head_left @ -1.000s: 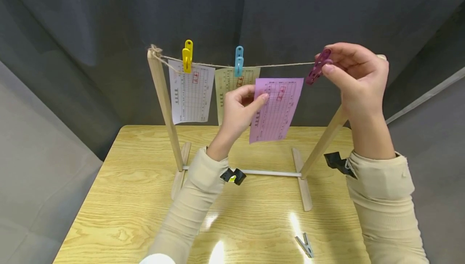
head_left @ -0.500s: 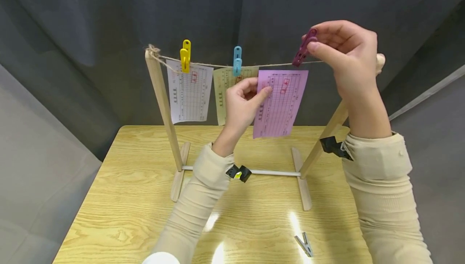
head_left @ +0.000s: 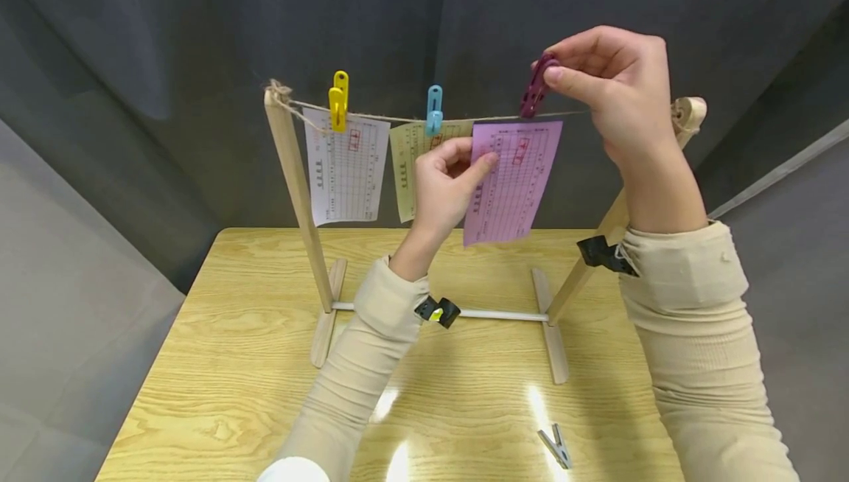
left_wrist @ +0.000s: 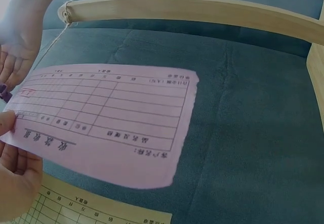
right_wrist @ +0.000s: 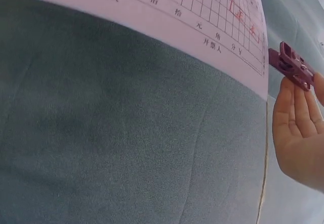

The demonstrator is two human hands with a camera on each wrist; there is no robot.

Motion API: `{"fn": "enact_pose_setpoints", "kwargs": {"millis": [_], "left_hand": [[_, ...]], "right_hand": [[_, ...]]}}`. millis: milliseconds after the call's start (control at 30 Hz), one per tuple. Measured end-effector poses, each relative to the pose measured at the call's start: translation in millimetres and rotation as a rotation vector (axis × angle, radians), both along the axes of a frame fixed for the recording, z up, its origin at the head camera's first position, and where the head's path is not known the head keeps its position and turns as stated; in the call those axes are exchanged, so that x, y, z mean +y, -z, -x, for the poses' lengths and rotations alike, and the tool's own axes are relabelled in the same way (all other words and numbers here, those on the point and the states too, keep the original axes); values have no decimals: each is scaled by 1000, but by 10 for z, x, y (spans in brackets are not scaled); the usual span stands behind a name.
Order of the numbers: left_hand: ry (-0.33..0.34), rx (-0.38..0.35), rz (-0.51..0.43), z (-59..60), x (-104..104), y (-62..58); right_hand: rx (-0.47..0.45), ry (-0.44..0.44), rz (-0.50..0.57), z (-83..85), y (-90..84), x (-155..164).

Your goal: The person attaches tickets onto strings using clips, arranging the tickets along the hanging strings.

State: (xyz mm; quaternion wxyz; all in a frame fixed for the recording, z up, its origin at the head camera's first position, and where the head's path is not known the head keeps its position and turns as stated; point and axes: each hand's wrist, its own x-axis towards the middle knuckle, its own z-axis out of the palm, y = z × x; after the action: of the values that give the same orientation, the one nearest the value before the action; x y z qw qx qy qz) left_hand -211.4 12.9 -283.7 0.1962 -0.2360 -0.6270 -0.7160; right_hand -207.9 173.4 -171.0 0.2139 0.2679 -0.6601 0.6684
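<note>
Head view: two slips already pegged on the string [head_left: 398, 118]; pink slip [head_left: 512, 180] held up to it, unpegged; left hand [head_left: 446, 189] pinches its left edge; right hand [head_left: 613, 91] pinches purple peg [head_left: 533, 87] above its top edge.
Left wrist: slip spread flat.
Right wrist: peg at fingertips, just beside the slip's corner.

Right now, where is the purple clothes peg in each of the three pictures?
Head view: purple peg is upper right of centre, pinched by the right hand just above the string.
Left wrist view: only a dark purple sliver at the far left edge, probably the peg.
Right wrist view: right edge, upper part, at the fingertips.
Shared landmark: the pink paper, right beside the peg.
</note>
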Motion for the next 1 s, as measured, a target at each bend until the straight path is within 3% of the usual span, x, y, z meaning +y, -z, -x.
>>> {"fn": "enact_pose_setpoints", "kwargs": {"millis": [233,533,1000], "left_hand": [[16,-6,-10,14,-6,-11],[4,-17,-27,36,5,-8],[15,-38,-60,57,48,-34]], "right_hand": [[-79,4,-49,36,-6,8],[-135,150,-297,5,-13,-32],[-192,192,-354,-30,32,-44]]}}
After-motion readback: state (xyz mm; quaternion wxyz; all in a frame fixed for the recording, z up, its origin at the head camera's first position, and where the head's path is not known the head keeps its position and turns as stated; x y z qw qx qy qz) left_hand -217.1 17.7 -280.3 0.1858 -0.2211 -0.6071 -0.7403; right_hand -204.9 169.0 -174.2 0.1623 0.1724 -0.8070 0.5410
